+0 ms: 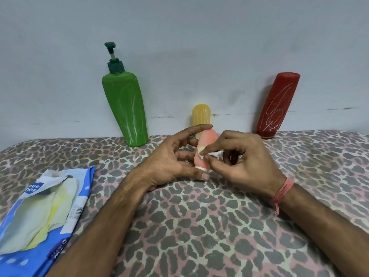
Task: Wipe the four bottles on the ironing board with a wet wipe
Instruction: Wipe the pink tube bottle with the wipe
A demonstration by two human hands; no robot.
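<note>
The left hand (171, 158) holds the small pink bottle (205, 148) upright above the ironing board (199, 226). The left grip is closed on the bottle: the forefinger rests over its rounded top and the thumb presses at its white base ring.

The right hand (245, 162) works directly to the right of that grip. Its thumb and forefinger are closed on a small bunched wet wipe (209, 153), which is pressed against the middle of the pink bottle's front face. A pale patch shows on the bottle where the wipe touches it.

Beyond the two grips, three bottles stand at the far edge of the board against the wall (179, 47):
- The green pump bottle (124, 108), beyond and to the left of the left grip, carries pale streaks.
- The yellow bottle (201, 116), directly behind the pink bottle, is partly hidden by it.
- The red bottle (277, 104), beyond and to the right of the right grip, carries pale scribbled lines.

The blue wipe packet (44, 212) lies open, well to the left of the left grip and nearer the person.

Progress, as a judgement: the pink bottle is under treatment. The marks on the green and red bottles suggest both remain to be wiped. The condition of the yellow bottle cannot be determined.
</note>
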